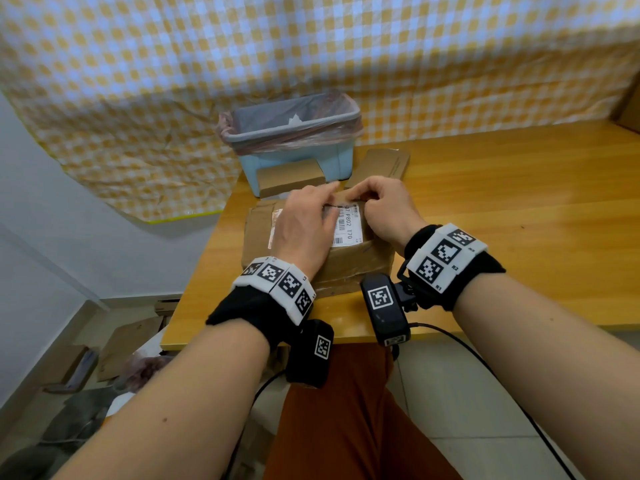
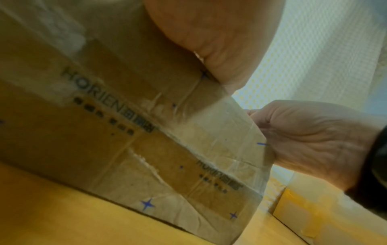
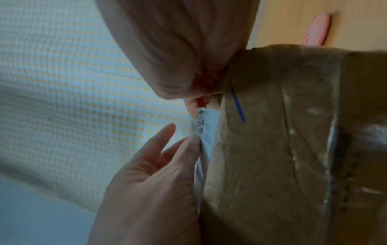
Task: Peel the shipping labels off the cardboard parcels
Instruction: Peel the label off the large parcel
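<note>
Working near the front edge of the honey-coloured wooden worktop [image 1: 485, 209], on a crumpled brown cardboard parcel wrapped in clear tape [image 1: 346, 265]. Lying flat on the parcel's top, fingers straight and spread: the left hand [image 1: 304, 230], pressing down on the white printed shipping label [image 1: 348, 225] and steadying the box. Curled at the label's far edge: the right hand [image 1: 384, 209], fingertips drawn together as if pinching or picking at that edge, though whether any paper is actually caught between them cannot be told from the head view, and the right wrist view hides the fingertips behind the palm. Stuck down over most of its visible face, the label: peeling judged barely begun, at most a corner or edge started. Lying just beyond the parcel, two smaller flat brown cardboard boxes [image 1: 291, 176], no label visible on the faces shown. Standing behind those, a pale blue plastic waste bin lined with a pinkish bag [image 1: 298, 157], a scrap of white visible inside, possibly an earlier label but too small to confirm. Left to do, by this reckoning: lifting this label fully and binning it.
</note>
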